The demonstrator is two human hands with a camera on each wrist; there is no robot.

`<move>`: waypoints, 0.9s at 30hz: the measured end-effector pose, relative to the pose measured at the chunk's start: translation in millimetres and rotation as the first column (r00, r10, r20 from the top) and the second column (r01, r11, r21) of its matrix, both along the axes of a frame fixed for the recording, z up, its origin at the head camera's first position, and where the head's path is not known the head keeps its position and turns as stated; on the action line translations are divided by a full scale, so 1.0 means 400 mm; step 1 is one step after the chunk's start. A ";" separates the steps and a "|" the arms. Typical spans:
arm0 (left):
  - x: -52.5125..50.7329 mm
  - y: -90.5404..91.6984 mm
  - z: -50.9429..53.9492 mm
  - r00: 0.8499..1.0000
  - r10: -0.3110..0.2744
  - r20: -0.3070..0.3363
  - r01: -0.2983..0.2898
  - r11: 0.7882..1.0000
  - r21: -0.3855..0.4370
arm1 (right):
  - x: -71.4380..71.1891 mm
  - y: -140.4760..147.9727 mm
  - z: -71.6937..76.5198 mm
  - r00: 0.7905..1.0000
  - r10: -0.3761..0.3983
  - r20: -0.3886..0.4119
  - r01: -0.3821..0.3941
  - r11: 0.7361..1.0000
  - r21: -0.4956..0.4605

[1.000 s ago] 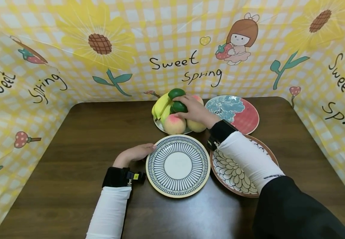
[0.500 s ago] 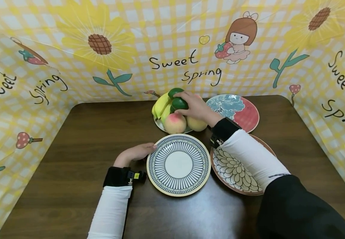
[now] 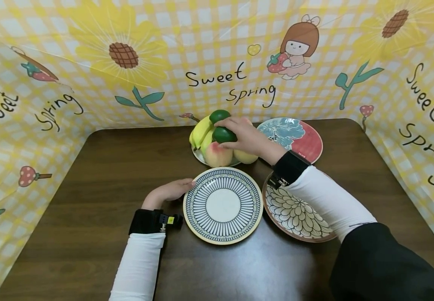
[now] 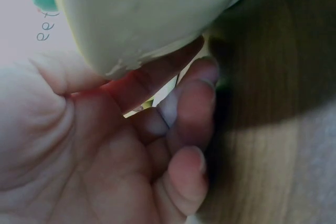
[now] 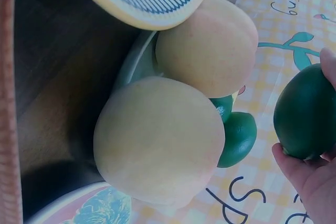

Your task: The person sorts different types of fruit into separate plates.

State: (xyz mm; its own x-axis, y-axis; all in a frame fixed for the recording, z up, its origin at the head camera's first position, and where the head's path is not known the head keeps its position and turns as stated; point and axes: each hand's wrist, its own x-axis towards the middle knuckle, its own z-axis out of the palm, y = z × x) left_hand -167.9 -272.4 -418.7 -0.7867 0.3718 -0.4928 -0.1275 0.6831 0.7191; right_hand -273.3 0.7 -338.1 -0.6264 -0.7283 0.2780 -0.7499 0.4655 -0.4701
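Above the heaped fruit plate (image 3: 198, 156), my right hand (image 3: 245, 136) grips a dark green fruit (image 3: 223, 135); the right wrist view shows this green fruit (image 5: 304, 113) between thumb and fingers. Another green fruit (image 3: 219, 116) lies behind it, with bananas (image 3: 202, 133) to the left and peaches (image 3: 218, 154) in front. My left hand (image 3: 167, 193) pinches the left rim of the blue-and-white patterned plate (image 3: 222, 205). The left wrist view shows the pale underside of that plate (image 4: 142, 14) tilted above the palm, its edge between thumb and index finger of the hand (image 4: 100, 156).
At the back right stands a red plate with a blue flower (image 3: 307, 144). A brown-rimmed plate with a petal pattern (image 3: 296, 213) sits right of the patterned plate, partly under my right forearm. A yellow checked cloth (image 3: 209, 50) hangs behind the table.
The camera view has shifted slightly. My right forearm has moved a little to the right, while the right hand stays over the fruit with the green one in its grip. My left hand keeps its place.
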 end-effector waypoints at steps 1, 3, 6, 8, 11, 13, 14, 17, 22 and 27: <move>0.001 0.000 0.000 1.000 0.004 0.002 -0.004 1.000 -0.002 | 0.004 0.000 -0.001 1.000 0.008 -0.002 -0.008 1.000 -0.005; 0.003 -0.001 -0.001 1.000 0.012 0.004 -0.012 1.000 -0.009 | 0.010 0.000 -0.002 1.000 0.026 0.005 -0.025 0.999 -0.019; 0.004 -0.002 -0.002 1.000 0.026 0.011 -0.026 1.000 -0.014 | 0.019 0.002 -0.003 0.999 0.035 0.010 -0.035 0.999 -0.010; 0.004 -0.002 -0.003 0.999 0.031 0.013 -0.031 0.999 -0.015 | 0.026 0.004 -0.002 0.999 0.040 0.021 -0.040 0.999 0.001; 0.003 -0.003 -0.005 0.999 0.031 0.012 -0.031 0.999 -0.009 | 0.040 0.006 -0.002 0.998 0.054 0.033 -0.055 0.998 0.026; 0.003 -0.002 -0.004 1.000 0.026 0.008 -0.026 1.000 -0.005 | 0.051 0.008 -0.002 0.997 0.069 0.043 -0.071 0.997 0.040; 0.002 -0.002 -0.005 1.000 0.025 0.007 -0.025 1.000 -0.006 | 0.056 0.009 -0.002 0.996 0.077 0.048 -0.079 0.996 0.047; 0.001 -0.001 -0.005 1.000 0.022 0.008 -0.022 1.000 -0.004 | 0.073 0.010 -0.002 0.994 0.098 0.050 -0.102 0.993 0.065; 0.001 -0.003 -0.004 1.000 0.018 0.007 -0.018 1.000 -0.003 | 0.095 0.009 -0.007 0.993 0.114 0.021 -0.116 0.988 0.106; 0.002 -0.005 -0.004 1.000 0.007 -0.005 -0.007 1.000 -0.001 | 0.118 0.004 -0.024 0.986 0.161 0.035 -0.164 0.978 0.129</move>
State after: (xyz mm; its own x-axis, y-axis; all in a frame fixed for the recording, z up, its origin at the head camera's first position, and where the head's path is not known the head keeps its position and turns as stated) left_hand -167.1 -274.2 -420.3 -0.7917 0.3663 -0.4889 -0.1283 0.6827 0.7193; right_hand -226.2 2.2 -347.8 -0.5019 -0.8501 0.1596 -0.8097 0.3969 -0.4324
